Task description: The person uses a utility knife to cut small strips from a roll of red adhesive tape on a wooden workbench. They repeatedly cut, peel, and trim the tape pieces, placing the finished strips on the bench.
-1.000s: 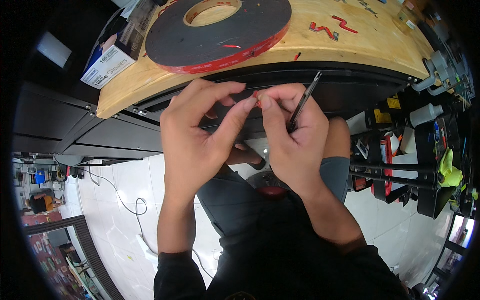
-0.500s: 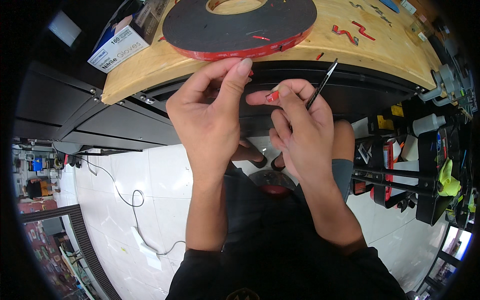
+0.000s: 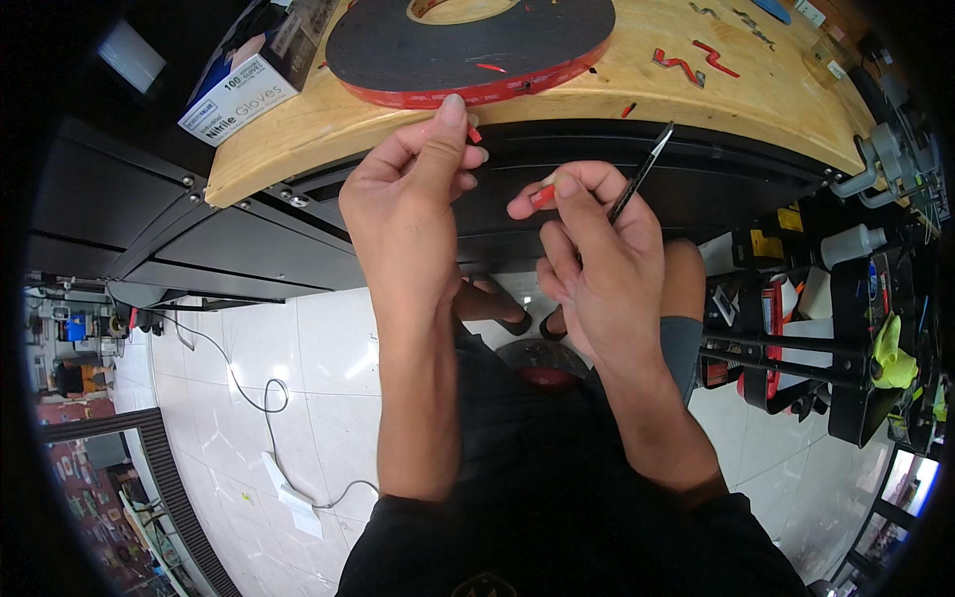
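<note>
My left hand (image 3: pixel 413 189) is closed, pinching a small red piece of tape (image 3: pixel 475 133) between thumb and fingers, just in front of the bench edge. In my right hand (image 3: pixel 607 244), thumb and forefinger pinch another short strip of red-faced tape (image 3: pixel 543 196). That same hand also holds a slim black tool (image 3: pixel 642 177) with a pointed silver tip, slanting up and to the right; I cannot tell whether it is a knife or tweezers. Just beyond my left fingertips lies a big roll of dark grey tape (image 3: pixel 398 55) with a red outer face. The hands are apart.
The wooden bench top (image 3: pixel 657 30) carries red-and-grey zigzag pieces (image 3: pixel 679 68) at the right and small red scraps (image 3: pixel 629 109). A glove box (image 3: pixel 239 98) stands at the left. Black drawers (image 3: pixel 557 149) lie under the edge. A tool cart (image 3: pixel 796 328) is at the right; a cable (image 3: pixel 234 373) crosses the floor.
My left hand has drawn left, away from my right, and its red piece shows more plainly. My right hand has barely moved and keeps its strip and black tool.
</note>
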{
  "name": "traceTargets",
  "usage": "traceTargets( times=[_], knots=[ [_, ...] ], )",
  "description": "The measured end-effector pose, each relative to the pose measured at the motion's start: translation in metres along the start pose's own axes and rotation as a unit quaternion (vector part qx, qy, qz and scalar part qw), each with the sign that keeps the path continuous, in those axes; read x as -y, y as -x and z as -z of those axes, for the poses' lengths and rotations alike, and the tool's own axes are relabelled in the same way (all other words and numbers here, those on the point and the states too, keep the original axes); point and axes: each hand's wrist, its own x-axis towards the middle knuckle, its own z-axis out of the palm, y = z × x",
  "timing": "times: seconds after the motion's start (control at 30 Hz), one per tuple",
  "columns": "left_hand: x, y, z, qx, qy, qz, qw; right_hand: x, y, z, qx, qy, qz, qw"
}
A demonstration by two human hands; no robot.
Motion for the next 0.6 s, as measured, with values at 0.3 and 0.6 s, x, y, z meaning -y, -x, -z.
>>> traceTargets(
  times=[0.3, 0.6],
  knots=[
    [-0.003, 0.008, 0.014, 0.008, -0.192, -0.209, 0.959, 0.0, 0.006, 0.013, -0.007, 0.019, 0.01, 1.0],
    [-0.016, -0.037, 0.023, 0.109, -0.317, -0.447, 0.829, -0.001, 0.008, 0.012, 0.002, 0.021, 0.003, 1.0]
  ],
)
